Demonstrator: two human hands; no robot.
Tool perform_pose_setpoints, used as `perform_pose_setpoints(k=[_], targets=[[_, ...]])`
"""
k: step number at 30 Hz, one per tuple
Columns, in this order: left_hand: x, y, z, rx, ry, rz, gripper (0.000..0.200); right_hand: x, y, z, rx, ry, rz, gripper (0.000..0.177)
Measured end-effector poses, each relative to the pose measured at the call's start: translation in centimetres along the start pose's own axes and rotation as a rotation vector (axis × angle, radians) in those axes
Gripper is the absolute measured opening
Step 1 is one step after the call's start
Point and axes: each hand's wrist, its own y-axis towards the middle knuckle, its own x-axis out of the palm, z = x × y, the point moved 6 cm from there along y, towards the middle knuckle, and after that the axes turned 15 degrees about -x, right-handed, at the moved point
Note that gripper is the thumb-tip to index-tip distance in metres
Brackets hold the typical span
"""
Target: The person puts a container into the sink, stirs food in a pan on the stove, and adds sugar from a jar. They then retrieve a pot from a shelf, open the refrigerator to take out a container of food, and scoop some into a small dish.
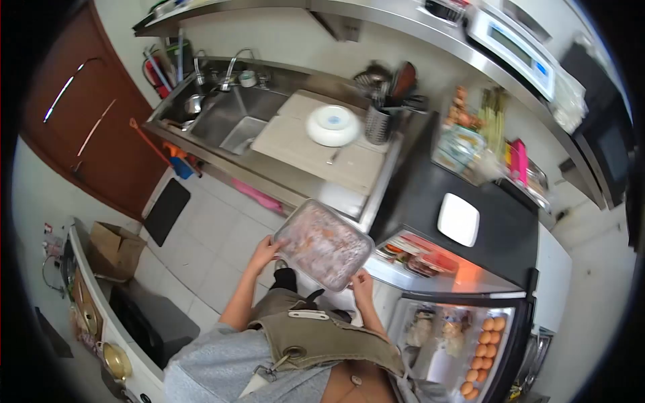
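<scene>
A shallow rectangular container (324, 245) of pinkish, frosty-looking food is held level in front of my body. My left hand (266, 252) is closed on its left edge, and my right hand (361, 283) grips the near right corner. Close by on the right, an under-counter fridge (413, 252) stands open with packed food inside. Its door (463, 299) is swung out beside my right arm, with several brown eggs (485, 349) and bagged items (421, 329) in its racks.
Ahead is a steel sink (252, 111) beside a large cutting board (289, 151) bearing a stack of white bowls or plates (332, 125). A white tray (459, 219) lies on the dark counter (420, 201). A shelf (403, 30) overhangs the wall. A cardboard box (115, 252) sits on the floor at left.
</scene>
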Motion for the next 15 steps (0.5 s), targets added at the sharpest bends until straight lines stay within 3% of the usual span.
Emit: perform_pose_setpoints(k=[3,5,6,8,11,14,15], targets=[[-4.0,6.7,-0.2,0.176,-0.113,0.132,0.029,3.5,4.2,2.3,-0.07,0.0,0.023,0.015],[-5.6,10.8,1.3,0.231,-0.137,0.113,0.025,6.4,6.5,2.7,0.016,0.033,0.068,0.011],[-6.8,12.2,2.7,0.283,-0.176,0.089,0.021,7.0,8.3,3.5,-0.161,-0.105,-0.043,0.008],[-8.4,14.7,4.6,0.224,-0.177,0.032,0.018,8.7,10.0,3.5,-0.064,-0.086,-0.036,0.005],[-9.2,17.6,7.6,0.163,-0.165,-0.078,0.017,10.9,12.8,1.6,-0.089,-0.177,-0.043,0.006],[-9.7,17.9,9.8,0.105,-0.084,-0.124,0.017,10.7,15.0,0.9,-0.157,-0.784,-0.113,0.022],[-9.6,18.1,9.9,0.078,-0.073,-0.117,0.017,11.2,15.1,-0.2,-0.088,-0.846,-0.107,0.026]])
